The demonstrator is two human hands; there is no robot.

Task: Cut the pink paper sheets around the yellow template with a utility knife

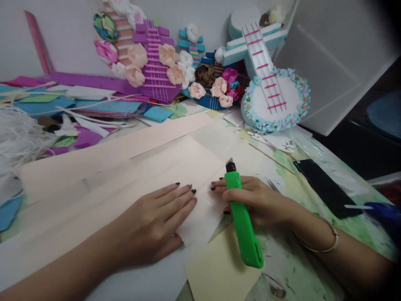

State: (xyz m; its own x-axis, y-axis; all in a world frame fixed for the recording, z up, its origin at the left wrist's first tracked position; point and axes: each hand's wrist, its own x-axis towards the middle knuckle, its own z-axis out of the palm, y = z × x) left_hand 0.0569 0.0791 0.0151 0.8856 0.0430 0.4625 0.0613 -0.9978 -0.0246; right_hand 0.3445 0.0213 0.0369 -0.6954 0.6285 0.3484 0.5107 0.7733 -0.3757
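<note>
Left hand [156,221] rests flat on the central paper [175,163], gripping nothing; right hand [263,200] grips the cutter [242,221], near right. Paper appears light, easily creased, best held by edges; cutter likely stiff, safest by its handle [247,240]

Craft workspace: model guitars [292,94], coloured scraps [158,113]

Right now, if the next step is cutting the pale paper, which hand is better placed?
Probably the right hand: it holds the green cutter, whose blade tip shows. The left hand lies palm down on the pale paper without a tool, so it seems better for steadying.
</note>
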